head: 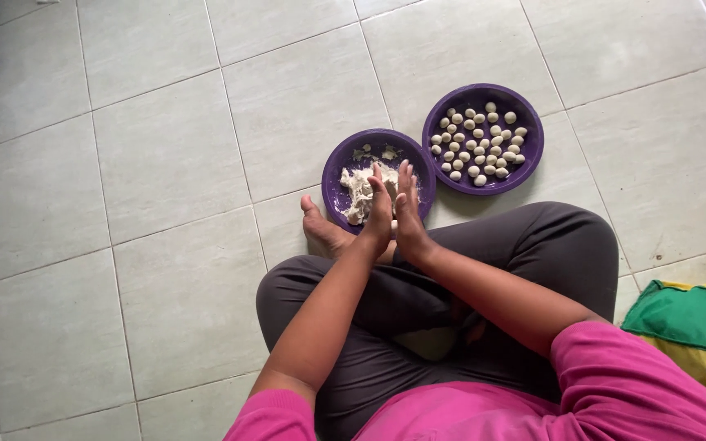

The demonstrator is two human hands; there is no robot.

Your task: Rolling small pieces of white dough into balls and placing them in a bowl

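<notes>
Cross-legged on the tiled floor (165, 188), the person presses the left hand (379, 208) flat against the right hand (408, 211), fingers straight, palms together over the near purple plate (333, 192) of raw dough (359, 192). Whatever sits between the palms is hidden. Finished dough balls (480, 143) fill the far purple plate (533, 155) (kept apart, within reach).

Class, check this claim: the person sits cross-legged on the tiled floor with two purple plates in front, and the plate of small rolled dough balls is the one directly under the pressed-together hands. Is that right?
Not quite. In the head view the plate under the hands holds a rough dough lump. The rolled balls lie in the other purple plate, further right.
</notes>
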